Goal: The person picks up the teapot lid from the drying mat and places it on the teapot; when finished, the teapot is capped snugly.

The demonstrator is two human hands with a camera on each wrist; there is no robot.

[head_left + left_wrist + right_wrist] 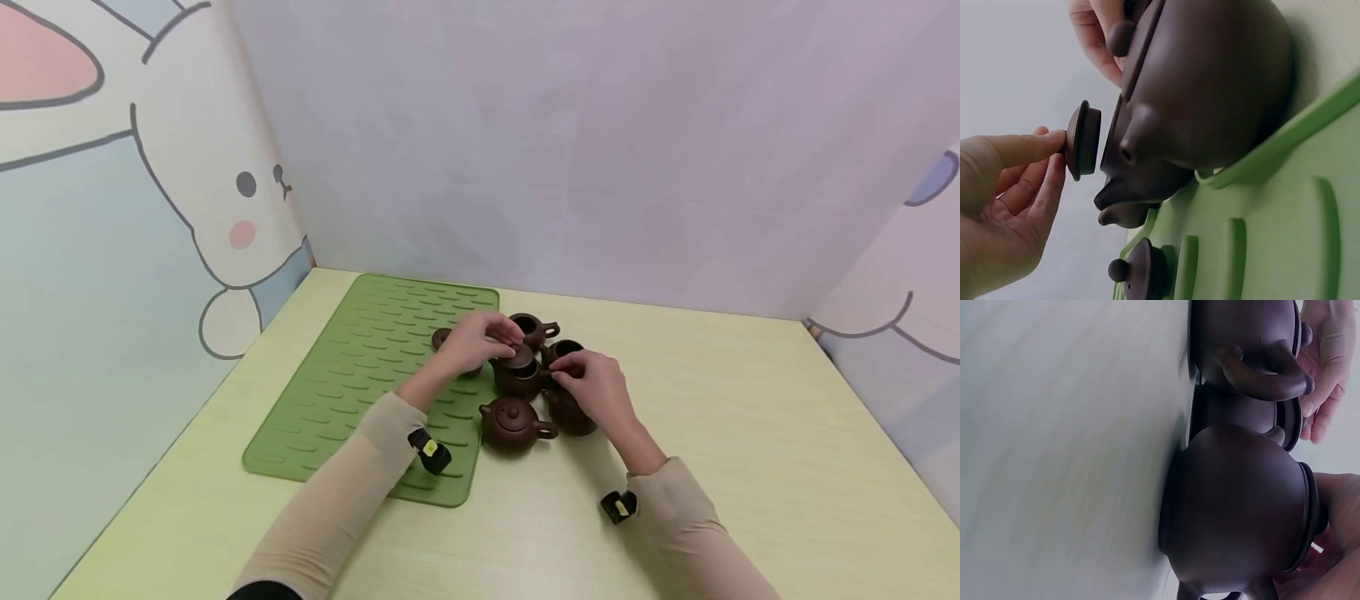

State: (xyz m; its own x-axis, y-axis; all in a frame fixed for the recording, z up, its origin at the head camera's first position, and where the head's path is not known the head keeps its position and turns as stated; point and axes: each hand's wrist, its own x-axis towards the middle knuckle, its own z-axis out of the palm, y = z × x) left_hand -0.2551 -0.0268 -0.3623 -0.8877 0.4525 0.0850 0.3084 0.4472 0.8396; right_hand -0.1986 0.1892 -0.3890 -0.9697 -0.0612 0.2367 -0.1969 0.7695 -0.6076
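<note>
My left hand [478,340] pinches a dark brown teapot lid [1084,142] by its knob, tilted just over the open mouth of the middle teapot [517,387]. On the other side, my right hand [596,385] pinches that teapot's handle [547,377]. A lidded teapot [512,423] stands in front, and another dark teapot [567,414] sits partly hidden under my right hand. Behind are two open teapots, one at the back [525,327] and one [564,348] beside my right fingers. A loose lid [1141,269] lies on the green mat, knob up.
The ribbed green mat [337,400] covers the left part of the pale wooden table [735,417], its right edge beside the teapots. A loose lid [441,337] lies there near my left wrist. A plain pale wall [540,167] stands behind the table.
</note>
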